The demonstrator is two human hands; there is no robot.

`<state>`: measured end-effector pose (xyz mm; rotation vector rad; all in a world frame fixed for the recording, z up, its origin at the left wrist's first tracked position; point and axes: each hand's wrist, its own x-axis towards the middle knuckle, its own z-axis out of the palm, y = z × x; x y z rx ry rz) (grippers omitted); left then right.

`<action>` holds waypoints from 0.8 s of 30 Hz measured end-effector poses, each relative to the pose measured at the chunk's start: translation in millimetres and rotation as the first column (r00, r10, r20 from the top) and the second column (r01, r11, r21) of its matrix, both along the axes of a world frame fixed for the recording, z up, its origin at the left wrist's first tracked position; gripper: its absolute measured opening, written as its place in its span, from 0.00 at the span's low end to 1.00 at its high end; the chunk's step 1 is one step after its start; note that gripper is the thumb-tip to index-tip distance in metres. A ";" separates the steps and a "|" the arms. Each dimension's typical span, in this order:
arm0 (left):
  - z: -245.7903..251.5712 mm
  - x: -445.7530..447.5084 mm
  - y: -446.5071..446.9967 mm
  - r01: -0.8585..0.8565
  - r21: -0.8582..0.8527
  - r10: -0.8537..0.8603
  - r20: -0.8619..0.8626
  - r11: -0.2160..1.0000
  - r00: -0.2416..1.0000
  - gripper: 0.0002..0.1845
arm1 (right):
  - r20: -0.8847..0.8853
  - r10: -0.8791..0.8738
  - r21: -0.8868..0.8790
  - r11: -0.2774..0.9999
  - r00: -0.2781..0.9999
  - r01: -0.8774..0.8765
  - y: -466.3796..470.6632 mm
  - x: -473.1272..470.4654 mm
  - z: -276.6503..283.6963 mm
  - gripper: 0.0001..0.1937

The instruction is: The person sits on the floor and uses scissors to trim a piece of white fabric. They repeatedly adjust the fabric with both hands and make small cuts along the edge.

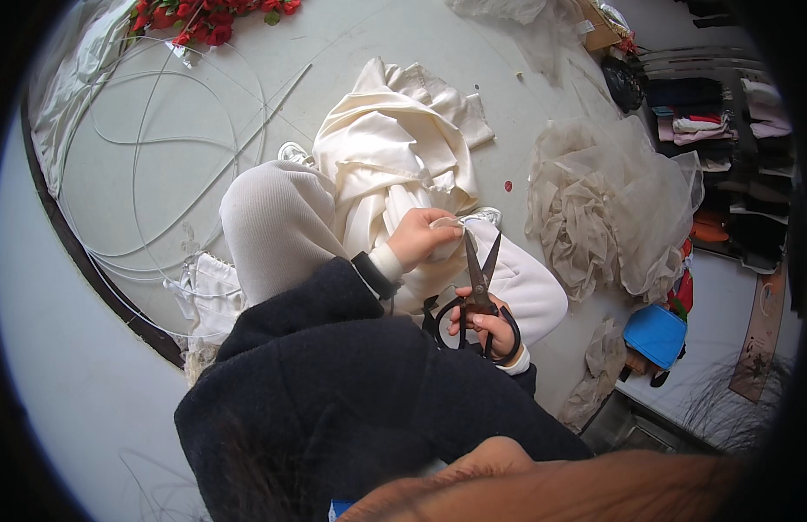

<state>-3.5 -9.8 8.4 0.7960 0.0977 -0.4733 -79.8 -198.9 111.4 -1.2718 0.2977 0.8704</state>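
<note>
Cream fabric [403, 143] lies heaped on the floor and over my lap, between my knees. My left hand [420, 238] pinches an edge of pale cloth between thumb and fingers. Black-handled metal scissors [480, 287] are in my right hand [488, 326], with fingers through the handle loops. Their blades stand apart and point up the picture, the tips close to my left fingertips. Whether cloth lies between the blades cannot be told. Part of the cloth is hidden by my left hand and sleeve.
Coiled white wire or tubing [137, 140] spreads over the floor at left, below red artificial flowers [214, 26]. Crumpled sheer beige fabric [599, 202] lies at right, near a blue item [656, 335]. Folded clothes [694, 124] fill a rack at far right.
</note>
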 end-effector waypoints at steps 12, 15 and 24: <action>-0.5 0.0 -0.7 0.019 -0.009 -0.020 -0.011 1.000 1.000 0.11 | 0.026 -0.020 -0.006 1.000 0.999 0.020 0.6 -0.6 -3.8 0.26; -0.7 0.8 -0.8 0.057 -0.003 -0.058 -0.028 0.998 0.998 0.12 | 0.099 -0.119 0.014 0.993 0.988 0.118 6.2 -2.2 -8.3 0.25; 1.9 -1.2 0.4 0.210 0.044 -0.210 0.000 0.977 0.978 0.14 | 0.630 -0.182 -0.294 0.844 0.755 0.449 17.6 38.1 -20.7 0.18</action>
